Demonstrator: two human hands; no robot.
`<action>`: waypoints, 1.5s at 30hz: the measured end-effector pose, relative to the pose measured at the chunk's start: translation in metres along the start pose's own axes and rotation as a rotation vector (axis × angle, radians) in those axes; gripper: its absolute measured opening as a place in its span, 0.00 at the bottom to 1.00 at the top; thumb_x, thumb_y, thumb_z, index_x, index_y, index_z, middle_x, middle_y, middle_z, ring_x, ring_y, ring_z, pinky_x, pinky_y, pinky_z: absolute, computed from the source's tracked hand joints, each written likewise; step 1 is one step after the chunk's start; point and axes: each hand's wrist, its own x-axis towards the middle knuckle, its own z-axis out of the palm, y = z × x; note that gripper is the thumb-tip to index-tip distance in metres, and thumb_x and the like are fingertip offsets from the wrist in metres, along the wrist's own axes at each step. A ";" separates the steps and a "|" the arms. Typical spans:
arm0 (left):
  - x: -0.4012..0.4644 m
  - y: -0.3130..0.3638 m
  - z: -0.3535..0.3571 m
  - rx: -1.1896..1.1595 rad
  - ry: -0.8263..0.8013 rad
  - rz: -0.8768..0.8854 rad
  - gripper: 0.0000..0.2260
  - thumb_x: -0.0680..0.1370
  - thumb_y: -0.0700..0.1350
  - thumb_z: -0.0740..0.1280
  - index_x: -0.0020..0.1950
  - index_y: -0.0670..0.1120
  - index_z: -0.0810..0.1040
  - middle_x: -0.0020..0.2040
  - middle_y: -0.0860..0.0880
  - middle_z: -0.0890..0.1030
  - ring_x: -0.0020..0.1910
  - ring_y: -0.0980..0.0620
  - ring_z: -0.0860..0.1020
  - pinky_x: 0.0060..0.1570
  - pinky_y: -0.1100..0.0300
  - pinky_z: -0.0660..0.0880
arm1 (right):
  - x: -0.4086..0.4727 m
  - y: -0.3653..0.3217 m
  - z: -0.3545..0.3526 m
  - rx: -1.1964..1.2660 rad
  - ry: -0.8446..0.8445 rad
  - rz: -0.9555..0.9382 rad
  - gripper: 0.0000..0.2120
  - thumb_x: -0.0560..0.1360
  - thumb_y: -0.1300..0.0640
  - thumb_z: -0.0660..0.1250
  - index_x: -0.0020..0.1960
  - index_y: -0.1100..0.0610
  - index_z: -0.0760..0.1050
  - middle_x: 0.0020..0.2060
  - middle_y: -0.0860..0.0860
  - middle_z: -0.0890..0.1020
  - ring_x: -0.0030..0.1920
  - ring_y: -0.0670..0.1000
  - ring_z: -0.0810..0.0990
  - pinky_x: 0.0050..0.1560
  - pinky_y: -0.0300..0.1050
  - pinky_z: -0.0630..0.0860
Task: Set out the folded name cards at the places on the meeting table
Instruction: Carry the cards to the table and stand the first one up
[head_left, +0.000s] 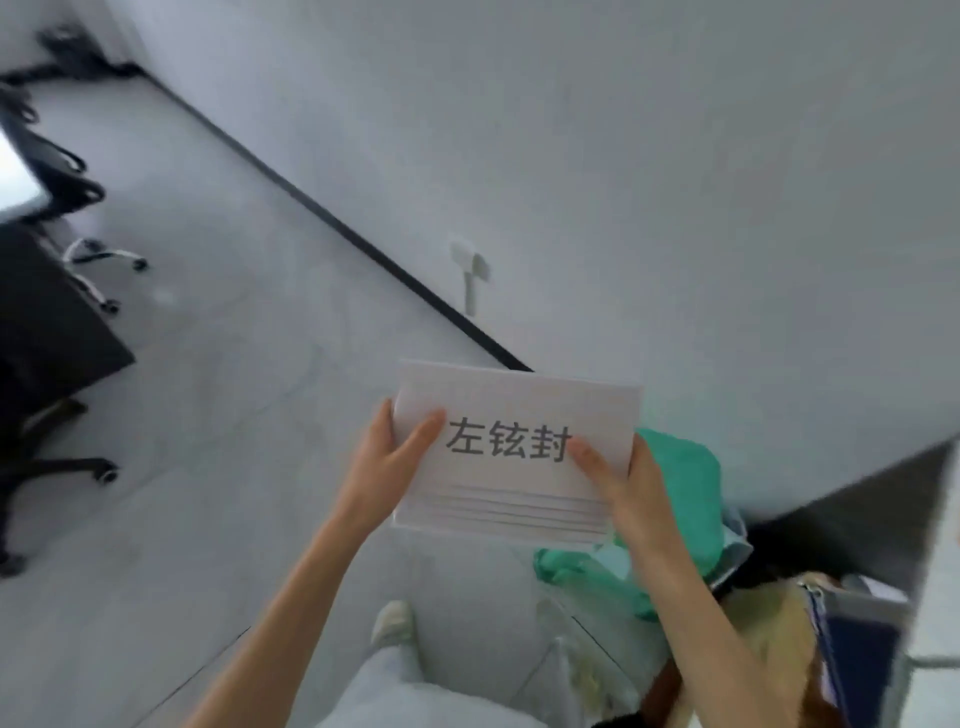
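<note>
Above the grey floor (218, 395), a stack of name cards (511, 452) — top one printed 左铉封 — is gripped at its side edges by left hand (387, 454) and right hand (623, 486).

Name cards (514, 452): matt white paper.

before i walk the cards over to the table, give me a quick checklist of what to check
1. Left hand grips the stack of cards: ok.
2. Right hand grips its other edge: ok.
3. Top card's print is readable: ok.
4. Stack is squared up: not ok, lower edges fan out.
5. Floor ahead to the dark table is free: ok, chairs stand beside it.
6. Places on the table are free: cannot tell.
</note>
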 end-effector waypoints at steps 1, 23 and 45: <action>0.004 -0.007 -0.024 -0.011 0.076 -0.032 0.15 0.71 0.52 0.68 0.53 0.45 0.73 0.47 0.49 0.80 0.45 0.51 0.78 0.42 0.68 0.75 | 0.013 -0.004 0.026 -0.023 -0.073 0.001 0.30 0.63 0.44 0.71 0.60 0.56 0.71 0.53 0.51 0.81 0.50 0.49 0.80 0.52 0.47 0.76; 0.327 -0.070 -0.370 -0.230 0.659 -0.222 0.16 0.73 0.47 0.65 0.58 0.43 0.72 0.48 0.48 0.81 0.44 0.53 0.81 0.36 0.67 0.78 | 0.330 -0.120 0.526 -0.222 -0.670 -0.013 0.20 0.63 0.45 0.72 0.51 0.52 0.74 0.48 0.52 0.82 0.48 0.51 0.81 0.54 0.54 0.78; 0.731 -0.077 -0.738 -0.352 1.103 -0.236 0.24 0.66 0.57 0.66 0.57 0.45 0.74 0.51 0.47 0.81 0.50 0.49 0.80 0.49 0.53 0.78 | 0.632 -0.311 1.063 -0.342 -1.096 -0.277 0.25 0.68 0.49 0.69 0.61 0.57 0.70 0.49 0.52 0.79 0.44 0.44 0.78 0.33 0.30 0.75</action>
